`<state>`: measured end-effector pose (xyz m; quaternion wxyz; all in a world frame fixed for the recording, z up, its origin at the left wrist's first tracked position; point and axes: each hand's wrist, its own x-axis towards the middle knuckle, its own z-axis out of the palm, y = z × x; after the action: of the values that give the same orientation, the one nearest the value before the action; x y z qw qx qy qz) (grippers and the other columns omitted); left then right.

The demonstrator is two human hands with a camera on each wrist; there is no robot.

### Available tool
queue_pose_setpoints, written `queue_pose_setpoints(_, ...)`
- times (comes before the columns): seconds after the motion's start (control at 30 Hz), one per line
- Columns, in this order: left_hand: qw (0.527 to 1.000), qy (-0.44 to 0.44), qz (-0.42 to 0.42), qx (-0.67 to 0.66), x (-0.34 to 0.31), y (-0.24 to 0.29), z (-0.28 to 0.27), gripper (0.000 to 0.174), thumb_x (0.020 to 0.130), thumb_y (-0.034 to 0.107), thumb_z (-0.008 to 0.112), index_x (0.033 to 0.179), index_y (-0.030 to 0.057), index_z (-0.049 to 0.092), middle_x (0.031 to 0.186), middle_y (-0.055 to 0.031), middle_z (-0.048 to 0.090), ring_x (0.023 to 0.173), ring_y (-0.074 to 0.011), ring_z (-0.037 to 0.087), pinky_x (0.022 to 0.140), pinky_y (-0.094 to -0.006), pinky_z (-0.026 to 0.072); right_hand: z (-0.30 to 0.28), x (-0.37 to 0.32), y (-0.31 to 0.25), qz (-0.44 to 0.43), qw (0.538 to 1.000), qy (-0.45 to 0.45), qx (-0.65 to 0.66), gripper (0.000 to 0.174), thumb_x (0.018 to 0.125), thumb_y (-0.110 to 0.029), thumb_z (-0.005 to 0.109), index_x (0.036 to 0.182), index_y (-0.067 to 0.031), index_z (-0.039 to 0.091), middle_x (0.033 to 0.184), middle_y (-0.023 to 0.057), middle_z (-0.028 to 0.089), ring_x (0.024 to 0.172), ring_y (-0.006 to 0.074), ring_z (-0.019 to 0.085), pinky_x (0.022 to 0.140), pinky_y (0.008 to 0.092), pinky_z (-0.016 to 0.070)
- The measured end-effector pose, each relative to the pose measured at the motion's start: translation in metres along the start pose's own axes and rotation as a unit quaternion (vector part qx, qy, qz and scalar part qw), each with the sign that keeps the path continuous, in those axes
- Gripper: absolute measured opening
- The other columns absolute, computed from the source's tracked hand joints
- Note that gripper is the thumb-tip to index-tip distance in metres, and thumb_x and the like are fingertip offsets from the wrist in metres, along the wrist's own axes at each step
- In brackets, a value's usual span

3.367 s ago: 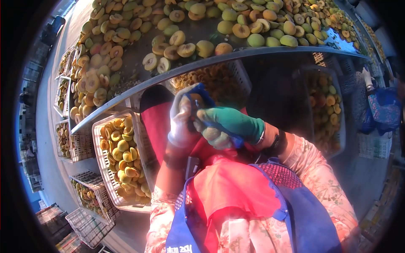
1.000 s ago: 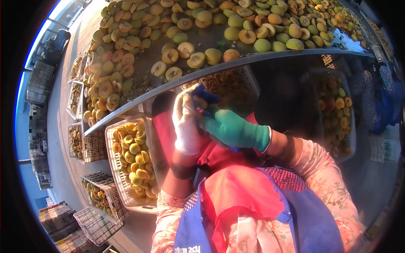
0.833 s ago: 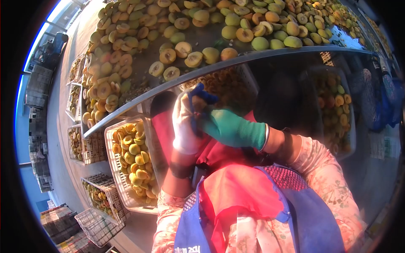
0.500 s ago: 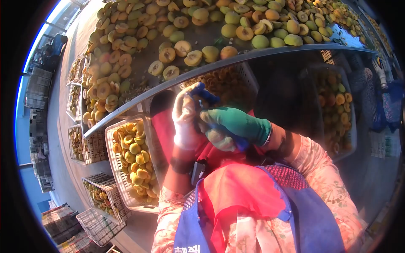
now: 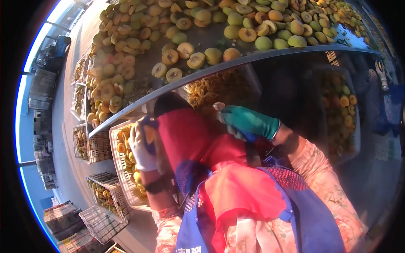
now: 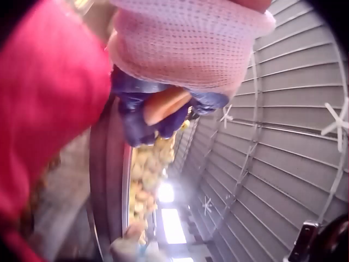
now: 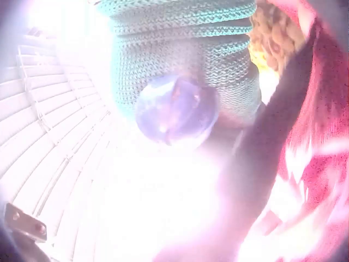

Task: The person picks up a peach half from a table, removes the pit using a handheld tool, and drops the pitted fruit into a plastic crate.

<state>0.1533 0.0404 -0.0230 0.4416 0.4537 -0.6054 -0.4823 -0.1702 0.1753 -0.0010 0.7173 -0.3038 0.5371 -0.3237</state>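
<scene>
My left hand (image 5: 142,145), in a white glove with blue fingertips, holds a peach half (image 6: 166,105) above the near edge of the white crate (image 5: 122,185) on the left. Its blue-covered fingers curl round the fruit in the left wrist view. My right hand (image 5: 249,121), in a green glove, grips a tool whose small rounded tip (image 5: 218,106) sticks out past the thumb. The blue-purple end of its handle (image 7: 177,112) shows below the fist in the right wrist view; most of the handle is hidden in the palm.
A metal-edged table (image 5: 202,72) in front bears many halved peaches. Beneath it stands a crate of orange scraps (image 5: 215,90). Another peach crate (image 5: 337,109) is at the right, with several more crates (image 5: 107,196) along the left. Someone's gloved hand (image 5: 382,75) shows far right.
My hands were together over the lap, working at the fruit. Now the left hand has moved left to the crate with the peach half, while the right hand stays over the lap with the tool.
</scene>
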Motion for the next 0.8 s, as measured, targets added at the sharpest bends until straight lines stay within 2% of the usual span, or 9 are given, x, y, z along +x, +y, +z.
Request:
queue_pose_setpoints(0.03,0.996,0.037,-0.024,0.077,-0.002,0.002,-0.029,0.038,0.101,0.014,0.055,0.135,-0.003,0.054,0.122,-0.0158,0.064,0.11,-0.0248,0.063,0.102,-0.0361,0.0474,-0.009,0.009,0.014,-0.025,0.987,0.043,-0.155,0.036,0.1,-0.036,0.053,0.118,-0.0048,0.057,0.072,0.0072,0.061,0.06,0.0177,0.061,0.054,0.0312,0.0499)
queue_pose_setpoints(0.1,0.943,0.113,0.009,0.314,0.001,0.005,-0.071,0.048,0.098,0.019,0.061,0.14,-0.0027,0.051,0.131,-0.0185,0.059,0.118,-0.027,0.059,0.105,-0.0371,0.0453,-0.024,0.044,0.073,-0.166,0.926,0.151,-0.305,0.042,0.098,-0.035,0.057,0.124,-0.0026,0.055,0.081,0.0131,0.067,0.071,0.0239,0.066,0.066,0.0366,0.0533)
queue_pose_setpoints(0.13,0.938,0.106,0.032,0.329,0.01,0.005,-0.074,0.05,0.098,0.021,0.063,0.141,-0.002,0.051,0.13,-0.0187,0.06,0.117,-0.0285,0.06,0.104,-0.0382,0.0459,-0.022,0.049,0.076,-0.233,0.874,0.204,-0.374,0.045,0.096,-0.034,0.058,0.127,-0.0014,0.054,0.086,0.0161,0.07,0.077,0.0271,0.069,0.072,0.0393,0.055)
queue_pose_setpoints(0.23,0.933,0.076,0.06,0.346,0.034,0.023,-0.054,0.055,0.096,0.026,0.065,0.142,-0.0001,0.051,0.127,-0.0198,0.064,0.111,-0.0332,0.064,0.101,-0.0411,0.0481,-0.017,0.037,0.046,-0.103,0.9,0.121,-0.405,0.042,0.093,-0.034,0.061,0.113,0.0029,0.058,0.094,0.0211,0.07,0.082,0.0307,0.07,0.079,0.0415,0.0546)
queue_pose_setpoints(0.33,0.886,-0.059,0.137,0.438,0.092,0.049,0.046,0.047,0.096,0.03,0.064,0.135,0.0039,0.059,0.116,-0.0213,0.07,0.111,-0.0319,0.067,0.095,-0.039,0.0504,-0.019,0.036,0.037,-0.103,0.945,0.083,-0.299,0.04,0.093,-0.033,0.061,0.11,0.0039,0.059,0.089,0.0202,0.069,0.077,0.03,0.07,0.074,0.0412,0.0553)
queue_pose_setpoints(0.47,0.822,-0.181,0.078,0.534,0.146,0.049,0.122,0.049,0.086,0.03,0.073,0.127,0.003,0.064,0.11,-0.0221,0.07,0.102,-0.035,0.069,0.089,-0.0393,0.0518,-0.024,0.042,0.048,-0.157,0.95,0.136,-0.232,0.04,0.095,-0.034,0.059,0.11,0.0031,0.058,0.083,0.0181,0.069,0.069,0.0294,0.069,0.065,0.0407,0.0545)
queue_pose_setpoints(0.53,0.821,-0.222,0.058,0.522,0.16,0.046,0.136,0.049,0.083,0.027,0.076,0.124,0.0025,0.065,0.108,-0.0206,0.071,0.098,-0.032,0.07,0.086,-0.0379,0.0528,-0.027,0.048,0.051,-0.135,0.937,0.125,-0.297,0.04,0.096,-0.035,0.059,0.111,0.002,0.058,0.081,0.0171,0.069,0.066,0.0284,0.068,0.062,0.0397,0.0541)
queue_pose_setpoints(0.6,0.868,-0.23,0.028,0.439,0.166,0.04,0.137,0.047,0.081,0.023,0.077,0.121,0.0017,0.066,0.105,-0.0172,0.072,0.093,-0.0261,0.07,0.082,-0.0352,0.0534,-0.027,0.046,0.047,-0.169,0.939,0.118,-0.276,0.04,0.097,-0.036,0.06,0.11,0.0026,0.057,0.08,0.0196,0.069,0.068,0.0308,0.069,0.064,0.0399,0.0543)
queue_pose_setpoints(0.8,0.975,-0.189,-0.04,0.108,0.131,0.071,0.124,0.029,0.086,0.014,0.071,0.111,0.0001,0.068,0.091,-0.0035,0.068,0.074,-0.0084,0.061,0.063,-0.0227,0.048,-0.003,0.025,-0.004,-0.381,0.87,0.201,-0.24,0.041,0.097,-0.034,0.062,0.112,0.004,0.056,0.083,0.0253,0.067,0.078,0.0403,0.068,0.066,0.0432,0.054)
